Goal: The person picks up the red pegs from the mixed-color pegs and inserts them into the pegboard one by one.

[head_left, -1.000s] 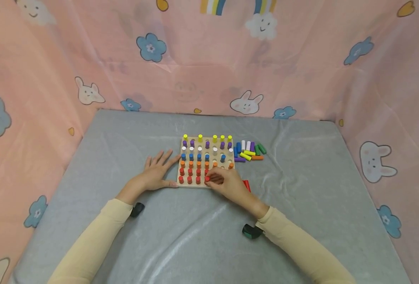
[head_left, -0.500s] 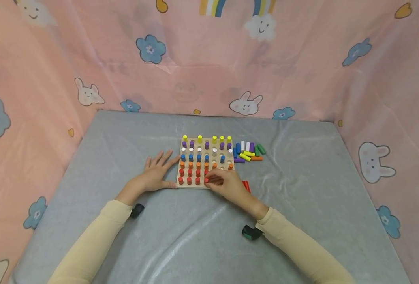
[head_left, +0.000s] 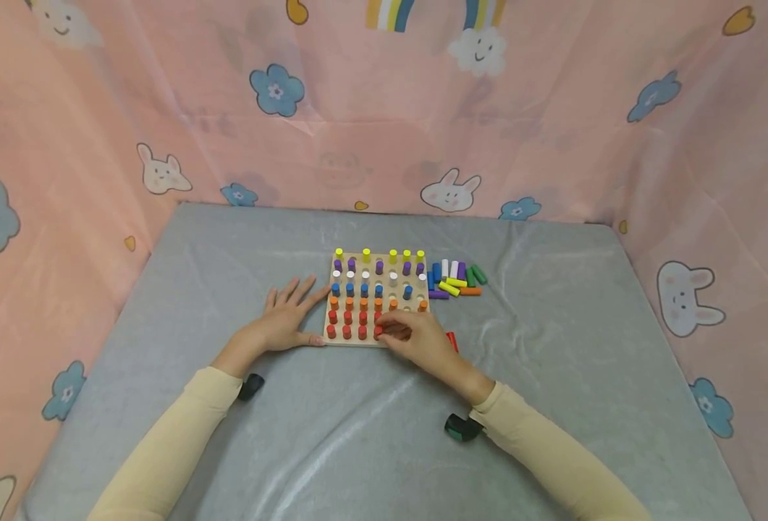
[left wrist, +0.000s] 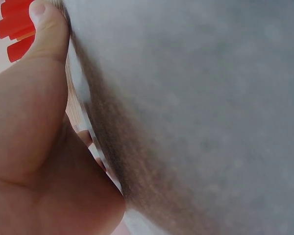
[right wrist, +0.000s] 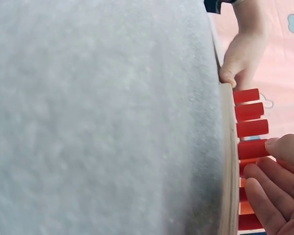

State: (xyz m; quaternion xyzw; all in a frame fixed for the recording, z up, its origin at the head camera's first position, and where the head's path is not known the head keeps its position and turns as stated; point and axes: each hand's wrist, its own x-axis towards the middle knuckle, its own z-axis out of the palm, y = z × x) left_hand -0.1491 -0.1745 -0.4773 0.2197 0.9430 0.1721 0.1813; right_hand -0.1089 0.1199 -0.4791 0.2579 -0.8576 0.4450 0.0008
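Observation:
A wooden pegboard (head_left: 377, 343) with rows of coloured pegs lies on the grey cloth. My left hand (head_left: 284, 323) rests at its left side with fingers spread; the thumb presses the near left corner, as the left wrist view also shows. My right hand (head_left: 423, 336) is over the near right part of the board. Its fingertips hold a red peg (right wrist: 252, 149) standing in the nearest row, fourth from the left, level with the red pegs beside it. In the head view, the right hand hides the pegs and holes beneath it.
Right of the board's far part lies a loose pile of pegs, among them a green peg (head_left: 479, 274) and an orange peg (head_left: 471, 291). A loose red peg (head_left: 452, 341) lies partly behind the right hand. Pink patterned curtain (head_left: 384, 130) surrounds the table.
The red peg at the right fingertips has sunk slightly, and the fingers have shifted a little on it. The left hand stays in place.

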